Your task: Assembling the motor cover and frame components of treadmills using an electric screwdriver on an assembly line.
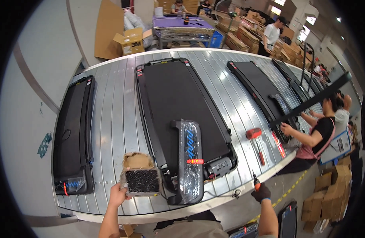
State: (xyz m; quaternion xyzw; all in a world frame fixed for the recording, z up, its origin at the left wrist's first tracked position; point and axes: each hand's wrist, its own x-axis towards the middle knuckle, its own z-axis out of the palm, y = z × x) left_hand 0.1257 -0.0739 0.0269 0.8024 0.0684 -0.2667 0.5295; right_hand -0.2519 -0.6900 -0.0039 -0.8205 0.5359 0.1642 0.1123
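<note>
My bare left hand [118, 194] grips the left edge of an open cardboard box [156, 190] full of small dark screws [142, 181]. Whether the box rests on the slatted metal conveyor [115, 119] or is lifted, I cannot tell. In a dark glove, my right hand [261, 192] holds an orange and black power screwdriver [257, 183], its bit pointing away from me, off the conveyor's near edge. Before me lies a black treadmill [178, 91] with its motor [219, 166] exposed at the near end. A plastic-wrapped motor cover [190, 158] lies across its near left part.
Right of the treadmill lies a red-headed mallet [254, 133]. Another treadmill [73, 131] is at the left, and one [257, 85] at the right. A co-worker in a pink apron [323, 139] handles a long black bar [317, 97]. Cardboard boxes [329, 194] stand at lower right.
</note>
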